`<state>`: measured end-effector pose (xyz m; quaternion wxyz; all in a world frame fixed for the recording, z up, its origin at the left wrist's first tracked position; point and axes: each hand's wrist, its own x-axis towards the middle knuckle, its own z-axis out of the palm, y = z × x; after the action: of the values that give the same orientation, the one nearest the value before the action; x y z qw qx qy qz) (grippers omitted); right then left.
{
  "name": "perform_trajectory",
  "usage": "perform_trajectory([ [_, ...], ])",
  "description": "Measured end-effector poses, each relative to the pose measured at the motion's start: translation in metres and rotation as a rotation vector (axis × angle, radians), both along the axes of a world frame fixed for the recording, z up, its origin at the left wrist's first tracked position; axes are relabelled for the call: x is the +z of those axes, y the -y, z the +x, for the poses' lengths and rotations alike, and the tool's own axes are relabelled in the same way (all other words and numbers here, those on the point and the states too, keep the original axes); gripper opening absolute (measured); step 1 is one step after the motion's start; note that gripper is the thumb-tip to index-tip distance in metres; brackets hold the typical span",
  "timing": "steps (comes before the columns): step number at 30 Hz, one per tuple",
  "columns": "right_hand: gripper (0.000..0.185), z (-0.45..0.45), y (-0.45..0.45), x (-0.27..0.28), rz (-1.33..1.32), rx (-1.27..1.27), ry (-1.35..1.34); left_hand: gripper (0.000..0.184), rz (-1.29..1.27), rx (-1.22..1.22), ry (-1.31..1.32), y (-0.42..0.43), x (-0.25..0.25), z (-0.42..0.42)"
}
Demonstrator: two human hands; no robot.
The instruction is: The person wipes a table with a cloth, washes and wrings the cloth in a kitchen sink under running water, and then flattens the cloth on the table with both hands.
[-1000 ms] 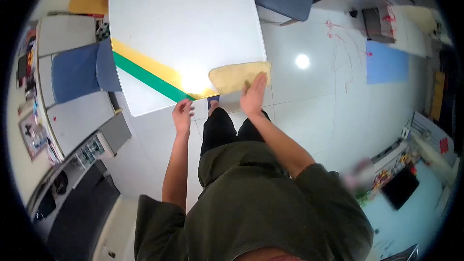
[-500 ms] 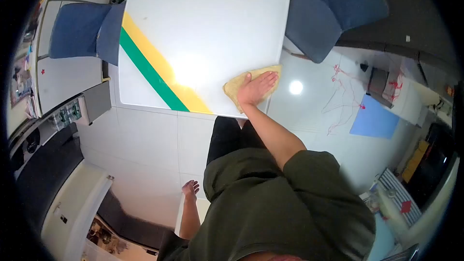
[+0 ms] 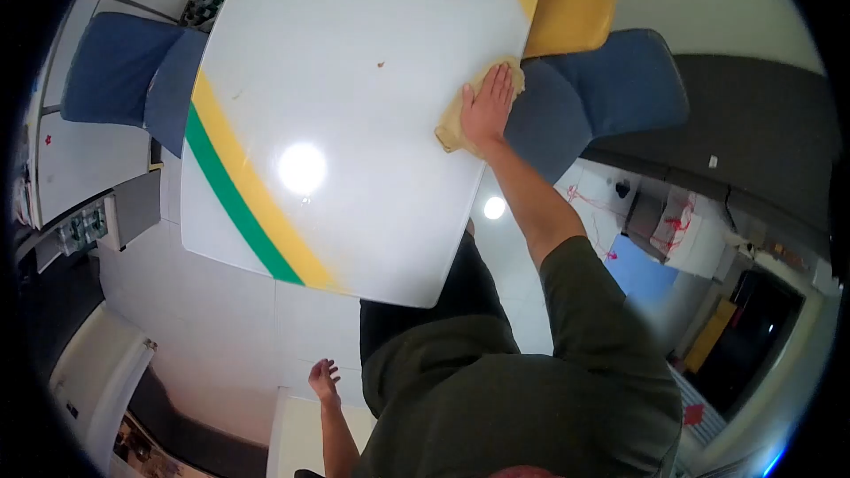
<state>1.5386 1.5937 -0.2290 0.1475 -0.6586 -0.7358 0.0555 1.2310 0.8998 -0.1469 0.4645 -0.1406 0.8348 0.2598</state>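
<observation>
A white tabletop point(image 3: 354, 124) dominates the room, a blue chair point(image 3: 615, 88) at its right side. A tan cloth point(image 3: 452, 130) lies along the tabletop's right edge beneath the person's right hand point(image 3: 487, 111), flat, fingers extended, pressing rather than gripping. The left hand point(image 3: 325, 379), half-curled, visibly holding nothing, hangs off the tabletop's near side. A brown speck point(image 3: 381, 65) marks the tabletop's middle.

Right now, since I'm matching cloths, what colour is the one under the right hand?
The cloth is yellowish-tan, showing best in the head view.

cloth point(image 3: 453, 127): 1 | table point(image 3: 354, 124): 1 | blue chairs point(image 3: 620, 84): 2 | yellow chairs point(image 3: 574, 9): 2
</observation>
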Motion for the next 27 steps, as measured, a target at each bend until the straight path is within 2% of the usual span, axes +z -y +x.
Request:
perform_trajectory([
  [3,0.079,0.0,-0.073,0.019,0.0,0.113,-0.028,0.03,-0.04,0.061,-0.011,-0.012,0.022,0.045],
  [8,0.081,0.016,-0.189,0.003,-0.006,0.265,0.012,0.028,-0.193,0.179,0.018,-0.03,0.035,0.152],
  [11,0.082,0.035,-0.236,-0.014,-0.022,0.381,0.011,0.027,-0.222,0.167,0.03,-0.036,0.03,0.221],
  [14,0.082,0.044,-0.247,-0.012,-0.05,0.449,0.017,0.024,-0.228,0.215,0.05,-0.049,0.053,0.272],
  [20,0.083,0.049,-0.255,-0.038,0.027,0.452,0.094,0.024,-0.17,0.307,0.021,-0.047,0.052,0.343],
  [24,0.081,0.032,-0.198,-0.04,0.097,0.59,0.017,0.027,-0.102,0.453,0.037,-0.026,0.019,0.403],
  [27,0.079,-0.007,-0.126,-0.03,0.07,0.662,0.065,0.028,-0.051,0.526,0.087,-0.016,0.004,0.455],
])
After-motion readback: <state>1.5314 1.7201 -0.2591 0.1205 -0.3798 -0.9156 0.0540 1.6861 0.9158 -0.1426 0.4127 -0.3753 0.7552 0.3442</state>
